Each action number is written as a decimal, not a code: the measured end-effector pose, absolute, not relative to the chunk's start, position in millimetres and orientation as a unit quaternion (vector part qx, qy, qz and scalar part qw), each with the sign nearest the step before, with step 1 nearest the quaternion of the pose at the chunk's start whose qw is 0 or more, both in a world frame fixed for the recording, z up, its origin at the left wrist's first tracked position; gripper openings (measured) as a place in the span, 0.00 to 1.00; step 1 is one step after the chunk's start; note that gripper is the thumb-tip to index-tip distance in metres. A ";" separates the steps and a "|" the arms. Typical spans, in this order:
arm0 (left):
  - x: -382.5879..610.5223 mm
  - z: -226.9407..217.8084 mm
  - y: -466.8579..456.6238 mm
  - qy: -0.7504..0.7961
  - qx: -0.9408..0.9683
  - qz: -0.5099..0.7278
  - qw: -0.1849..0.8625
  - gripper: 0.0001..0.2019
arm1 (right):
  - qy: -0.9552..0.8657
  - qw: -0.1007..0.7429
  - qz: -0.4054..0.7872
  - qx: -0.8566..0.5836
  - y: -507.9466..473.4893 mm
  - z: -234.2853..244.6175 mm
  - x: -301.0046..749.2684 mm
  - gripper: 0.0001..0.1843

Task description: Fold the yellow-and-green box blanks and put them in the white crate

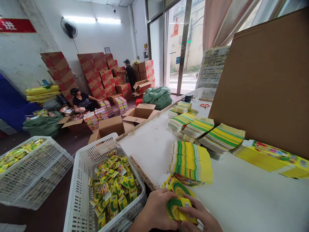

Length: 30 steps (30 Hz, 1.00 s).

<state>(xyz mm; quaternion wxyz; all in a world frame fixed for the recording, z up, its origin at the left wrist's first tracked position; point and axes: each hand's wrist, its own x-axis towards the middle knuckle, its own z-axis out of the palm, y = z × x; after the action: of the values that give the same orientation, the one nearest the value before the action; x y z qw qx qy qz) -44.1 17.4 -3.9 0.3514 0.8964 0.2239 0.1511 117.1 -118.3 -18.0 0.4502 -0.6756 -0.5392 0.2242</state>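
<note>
Both my hands meet at the bottom edge over a small yellow-and-green printed carton (180, 207). My left hand (154, 211) cups it from the left with curled fingers. My right hand (201, 217) pinches its right side with thumb and fingers. Just beyond it on the white table (241, 193) lies a stack of flat yellow-green carton blanks (190, 162). A white plastic crate (79, 193) at my left holds several small yellow-green sachets (113, 187).
More fanned carton stacks (205, 129) run along the table beside a large upright cardboard sheet (263, 80). A second white crate (31, 170) sits at the left. Open cardboard boxes (135, 117) stand on the floor. A seated person (82, 100) and a standing person (130, 74) work by red boxes.
</note>
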 end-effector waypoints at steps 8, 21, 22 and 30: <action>-57.1 19.7 10.4 0.197 0.894 0.153 0.373 0.34 | -0.476 0.531 0.274 -0.646 -129.5 -18.0 100.4 0.20; -93.7 17.1 -19.5 0.205 0.897 0.145 0.363 0.31 | -0.308 0.671 0.340 -0.583 -152.2 -23.1 41.7 0.35; -95.6 15.5 -21.6 0.202 0.900 0.143 0.360 0.30 | -0.304 0.679 0.331 -0.580 -153.7 -24.6 37.2 0.36; -112.6 -2.5 -36.5 0.199 0.900 0.155 0.355 0.27 | -0.309 0.655 0.319 -0.612 -167.1 -39.7 11.1 0.37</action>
<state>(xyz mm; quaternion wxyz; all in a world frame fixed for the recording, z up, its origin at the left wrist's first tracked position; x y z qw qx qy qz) -112.6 -36.5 -2.5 0.3548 0.9004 0.1987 0.1548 11.1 -167.1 -39.7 0.6547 -0.6118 -0.3086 0.3191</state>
